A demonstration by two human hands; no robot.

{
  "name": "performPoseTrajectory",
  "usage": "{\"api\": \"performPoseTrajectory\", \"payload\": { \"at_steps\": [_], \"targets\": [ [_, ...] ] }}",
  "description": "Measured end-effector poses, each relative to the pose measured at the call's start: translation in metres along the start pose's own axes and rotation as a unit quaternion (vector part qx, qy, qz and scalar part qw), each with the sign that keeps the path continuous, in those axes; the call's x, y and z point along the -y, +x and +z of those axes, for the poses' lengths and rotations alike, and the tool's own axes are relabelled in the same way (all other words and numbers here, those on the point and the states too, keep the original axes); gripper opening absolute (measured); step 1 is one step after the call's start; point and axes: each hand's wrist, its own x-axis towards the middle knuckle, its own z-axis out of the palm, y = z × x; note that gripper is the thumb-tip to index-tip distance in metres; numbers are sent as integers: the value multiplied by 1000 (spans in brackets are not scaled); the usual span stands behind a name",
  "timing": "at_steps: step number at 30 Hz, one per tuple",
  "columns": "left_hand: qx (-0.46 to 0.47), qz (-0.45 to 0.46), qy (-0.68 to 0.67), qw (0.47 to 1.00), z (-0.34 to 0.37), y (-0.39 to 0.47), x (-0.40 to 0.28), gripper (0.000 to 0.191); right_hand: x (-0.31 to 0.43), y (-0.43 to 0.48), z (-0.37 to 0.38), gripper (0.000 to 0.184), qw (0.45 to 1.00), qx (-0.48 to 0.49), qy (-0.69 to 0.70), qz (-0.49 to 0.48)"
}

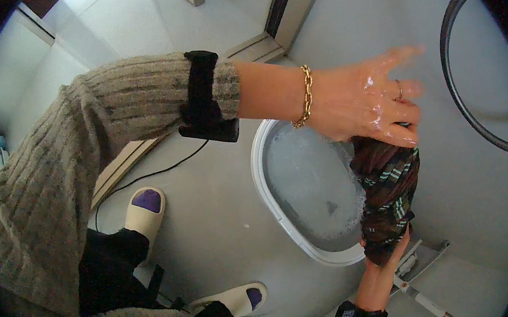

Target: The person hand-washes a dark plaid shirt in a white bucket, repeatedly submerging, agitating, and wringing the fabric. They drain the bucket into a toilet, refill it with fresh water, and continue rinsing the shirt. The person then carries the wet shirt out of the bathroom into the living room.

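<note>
My left hand [371, 101], wet and shiny, wears a gold chain bracelet and a ring. Its index and middle fingers curl over the upper end of a dark plaid cloth [392, 187], while the little finger sticks out. The cloth hangs bunched and wet between both hands, over the right side of a white plastic basin [262, 192]. Cloudy water [311, 187] with suds at its edges stands in the basin. My right hand [400, 248] grips the cloth's lower end; most of its fingers are hidden behind the fabric.
A grey hose [459, 101] curves along the right. A flat mop head with a pole [429, 302] lies at lower right. Two cream slippers [141, 225] are on my feet. A thin black cable [159, 174] runs over the floor near a door track [125, 168].
</note>
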Motion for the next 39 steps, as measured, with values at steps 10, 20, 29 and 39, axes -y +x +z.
{"api": "performPoseTrajectory", "payload": {
  "at_steps": [10, 20, 29, 39],
  "targets": [
    [193, -101, -271, 938, 1, -9, -12, 66, 4, -4, 18, 49, 975, -199, -38, -90],
    [261, -285, -525, 759, 8, -47, -51, 79, 36, 11, 30, 22, 931, -223, -174, -230],
    [291, -405, -802, 329, 26, -75, -99, 79, 52, 1, 77, 14, 897, -238, -254, -272],
    [295, -411, -654, 562, 19, -64, -118, 99, 32, 10, 15, 29, 940, -251, -153, -175]
  ]
}}
